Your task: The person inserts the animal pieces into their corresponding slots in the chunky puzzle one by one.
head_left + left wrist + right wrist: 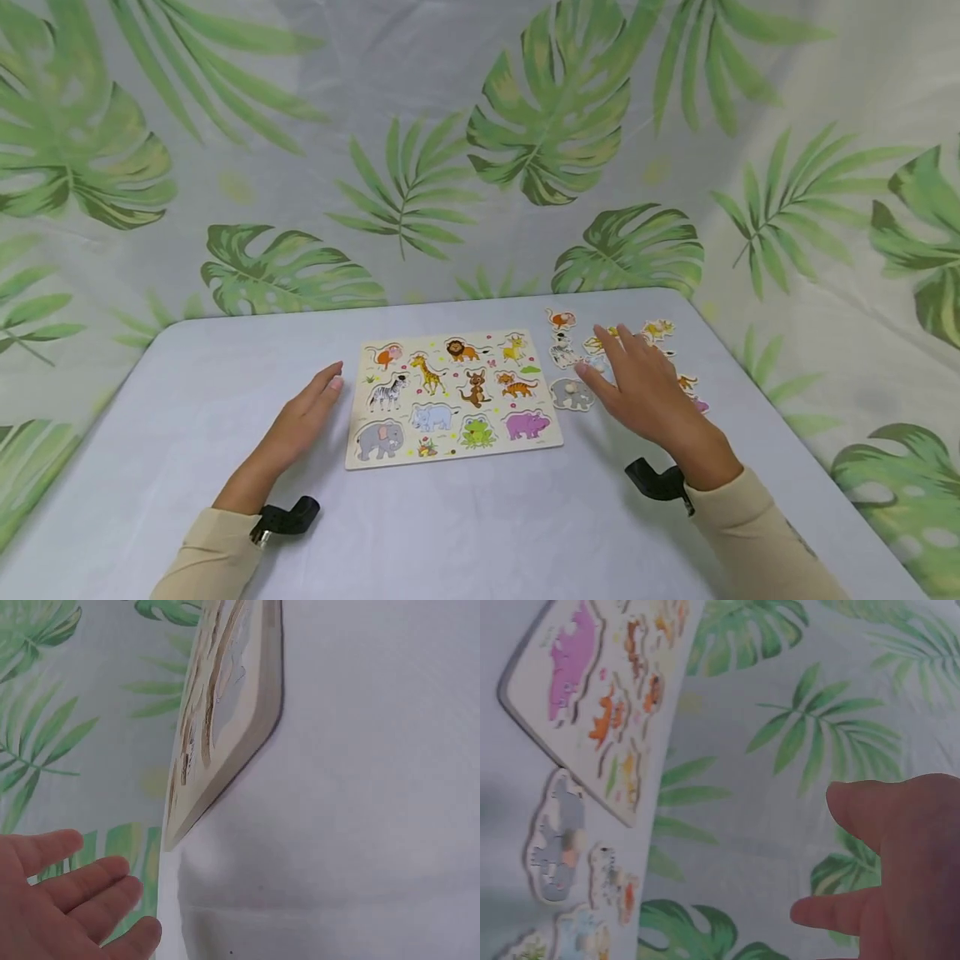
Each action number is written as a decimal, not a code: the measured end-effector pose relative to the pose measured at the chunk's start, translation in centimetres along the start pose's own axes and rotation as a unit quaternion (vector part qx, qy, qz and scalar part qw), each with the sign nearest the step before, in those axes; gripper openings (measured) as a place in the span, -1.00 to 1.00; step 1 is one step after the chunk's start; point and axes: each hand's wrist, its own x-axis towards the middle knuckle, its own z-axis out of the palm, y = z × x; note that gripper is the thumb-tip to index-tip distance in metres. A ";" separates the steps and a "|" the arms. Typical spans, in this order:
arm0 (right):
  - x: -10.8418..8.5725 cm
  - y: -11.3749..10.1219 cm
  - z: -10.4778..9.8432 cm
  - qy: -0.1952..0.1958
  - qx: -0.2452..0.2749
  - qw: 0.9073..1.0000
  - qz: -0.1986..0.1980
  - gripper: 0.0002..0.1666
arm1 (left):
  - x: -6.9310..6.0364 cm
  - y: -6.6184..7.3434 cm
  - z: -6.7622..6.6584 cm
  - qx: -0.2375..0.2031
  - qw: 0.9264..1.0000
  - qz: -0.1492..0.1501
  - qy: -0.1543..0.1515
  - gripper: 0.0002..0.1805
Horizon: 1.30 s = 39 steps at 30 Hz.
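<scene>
A wooden animal puzzle board (498,404) lies flat on the table, its outlined pictures showing. Just left of it, my left hand (303,417) holds nothing, fingers extended; the left wrist view shows that hand (75,907) apart from the board corner (240,742). To the board's right, my right hand (641,383) hovers over loose pieces with fingers spread, gripping nothing visible. A knobbed elephant piece (572,394) lies by the board edge. Beyond it are a zebra piece (562,354) and a monkey piece (560,318). My right hand partly hides a pale blue piece (597,363).
More loose pieces lie around the right hand: a yellow animal (658,330) behind it, an orange piece (686,383) and a purple one (701,404) on its right. A white cloth covers the table (480,533). Behind hangs a leaf-patterned curtain (435,275).
</scene>
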 end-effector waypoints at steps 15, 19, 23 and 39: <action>0.4 1.2 3.6 0.001 0.062 0.998 -0.018 -0.13 | -0.3 -1.4 1.2 0.040 0.999 0.020 -0.029 -0.22; 0.6 1.4 4.2 0.008 0.065 0.998 -0.010 -0.19 | -0.4 -1.7 1.2 0.039 0.998 0.006 -0.041 -0.21; 1.0 1.8 4.6 0.019 0.077 0.997 0.002 -0.30 | -0.5 -2.3 1.5 0.032 0.998 -0.006 -0.050 -0.22; 2.2 3.8 6.8 0.010 0.150 0.988 0.022 -0.56 | -0.9 -3.0 2.3 0.038 0.999 0.029 -0.025 -0.26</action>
